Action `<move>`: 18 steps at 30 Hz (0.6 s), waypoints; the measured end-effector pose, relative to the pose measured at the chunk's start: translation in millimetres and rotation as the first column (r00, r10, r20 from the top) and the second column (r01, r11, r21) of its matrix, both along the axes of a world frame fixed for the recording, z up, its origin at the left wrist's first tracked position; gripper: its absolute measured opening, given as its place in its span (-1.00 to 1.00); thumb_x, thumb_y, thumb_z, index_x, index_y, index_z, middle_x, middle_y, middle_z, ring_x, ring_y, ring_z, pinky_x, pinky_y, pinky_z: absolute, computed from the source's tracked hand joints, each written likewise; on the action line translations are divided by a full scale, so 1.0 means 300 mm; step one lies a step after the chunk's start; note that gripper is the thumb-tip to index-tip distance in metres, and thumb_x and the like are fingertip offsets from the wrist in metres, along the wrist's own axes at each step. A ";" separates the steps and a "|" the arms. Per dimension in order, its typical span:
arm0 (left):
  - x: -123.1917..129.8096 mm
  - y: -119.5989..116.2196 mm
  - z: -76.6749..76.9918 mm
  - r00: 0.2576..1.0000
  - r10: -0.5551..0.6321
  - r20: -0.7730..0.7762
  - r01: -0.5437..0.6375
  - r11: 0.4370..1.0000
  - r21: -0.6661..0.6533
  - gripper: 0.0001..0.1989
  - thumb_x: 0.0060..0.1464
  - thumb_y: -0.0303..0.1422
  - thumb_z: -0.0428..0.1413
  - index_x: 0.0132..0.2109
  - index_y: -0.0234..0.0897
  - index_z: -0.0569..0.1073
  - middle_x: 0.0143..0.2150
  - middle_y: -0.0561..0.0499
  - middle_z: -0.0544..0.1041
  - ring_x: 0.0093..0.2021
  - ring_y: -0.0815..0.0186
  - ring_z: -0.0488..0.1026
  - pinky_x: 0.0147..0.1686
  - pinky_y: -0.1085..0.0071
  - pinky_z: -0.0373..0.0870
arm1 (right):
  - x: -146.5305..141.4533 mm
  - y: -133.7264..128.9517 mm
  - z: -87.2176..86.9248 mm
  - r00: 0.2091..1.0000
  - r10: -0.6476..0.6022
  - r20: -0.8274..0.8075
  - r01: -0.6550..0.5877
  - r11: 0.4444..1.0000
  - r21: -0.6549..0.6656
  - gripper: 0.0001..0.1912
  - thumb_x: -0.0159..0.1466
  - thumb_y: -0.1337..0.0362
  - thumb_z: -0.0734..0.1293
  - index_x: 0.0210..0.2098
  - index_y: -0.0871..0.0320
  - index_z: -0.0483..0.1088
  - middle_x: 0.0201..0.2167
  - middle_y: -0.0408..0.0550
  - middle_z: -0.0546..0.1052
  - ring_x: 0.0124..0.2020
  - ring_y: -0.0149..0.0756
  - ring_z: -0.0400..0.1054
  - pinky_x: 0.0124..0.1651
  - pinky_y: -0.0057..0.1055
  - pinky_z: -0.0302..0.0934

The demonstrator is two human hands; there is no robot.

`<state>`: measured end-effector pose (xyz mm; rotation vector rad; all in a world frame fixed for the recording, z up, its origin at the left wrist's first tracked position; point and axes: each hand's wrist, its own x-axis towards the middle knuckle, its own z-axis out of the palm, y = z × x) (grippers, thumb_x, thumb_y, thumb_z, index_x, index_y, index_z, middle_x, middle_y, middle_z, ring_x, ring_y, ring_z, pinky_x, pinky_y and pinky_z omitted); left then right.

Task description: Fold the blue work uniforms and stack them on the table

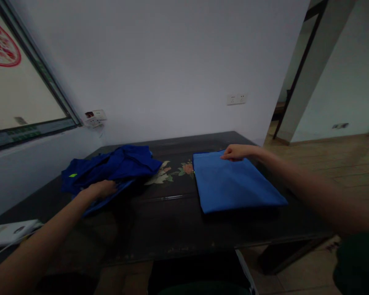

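Observation:
A crumpled pile of dark blue cloth (123,162), with a small yellow-green patch, lies on the left of the dark table. My left hand (102,189) is at the pile's near edge, its fingers bent against the cloth; what they hold, if anything, is hidden. On the right, a lighter blue cloth (233,184) lies flat in a folded, roughly square shape. Over its far edge is my right hand (236,152), fingers curled together in a pinch; whether cloth is between them is too small to tell.
The dark glossy table (160,221) has a painted flower pattern between the cloths. A white device (12,232) with a cable sits at the left edge. Behind stands a wall with sockets (236,99); a window is at the upper left. A dark seat (199,272) shows below the near edge.

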<state>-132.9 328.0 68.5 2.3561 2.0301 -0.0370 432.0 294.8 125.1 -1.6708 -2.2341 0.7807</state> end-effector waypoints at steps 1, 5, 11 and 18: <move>0.025 -0.001 -0.001 1.000 0.002 -0.017 -0.002 1.000 -0.029 -0.84 -0.02 -0.37 0.09 -0.50 -0.35 0.37 -0.63 0.05 0.30 -0.51 0.31 0.32 -0.46 0.46 0.15 | -0.010 0.001 0.013 0.998 -0.007 0.061 0.009 1.000 -0.027 -0.50 0.09 -0.11 0.37 -0.69 0.18 0.32 -0.78 -0.18 0.25 -0.71 -0.52 0.04 -0.57 -0.44 -0.04; 0.147 -0.033 -0.025 0.998 -0.050 -0.029 0.044 0.985 -0.168 -0.76 0.10 -0.28 -0.02 -0.31 -0.35 0.45 -0.49 0.00 0.43 -0.47 0.28 0.38 -0.46 0.45 0.19 | -0.062 -0.030 -0.065 0.954 -0.106 0.280 0.154 0.976 -0.155 -0.51 0.09 -0.10 0.38 -0.62 0.23 0.40 -0.76 -0.10 0.34 -0.68 -0.41 0.20 -0.51 -0.39 0.10; 0.284 -0.115 -0.056 0.959 -0.264 0.104 0.283 0.920 -0.271 -0.71 0.07 -0.23 -0.07 -0.24 -0.28 0.46 -0.34 -0.06 0.53 -0.37 0.23 0.45 -0.39 0.42 0.28 | -0.057 -0.074 -0.184 0.979 -0.076 0.189 0.087 0.995 -0.054 -0.68 0.08 0.22 0.43 -0.70 0.11 0.29 -0.80 -0.22 0.24 -0.70 -0.43 0.09 -0.49 -0.38 0.07; 0.392 -0.169 -0.035 0.884 -0.424 0.194 0.458 0.868 -0.192 -0.70 0.13 -0.23 -0.06 -0.14 -0.27 0.46 -0.22 -0.09 0.53 -0.26 0.20 0.47 -0.27 0.39 0.32 | -0.009 -0.105 -0.008 0.992 0.124 0.004 -0.123 0.989 -0.080 -0.64 0.20 0.15 0.30 -0.66 0.15 0.27 -0.77 -0.28 0.24 -0.69 -0.55 0.04 -0.54 -0.48 -0.06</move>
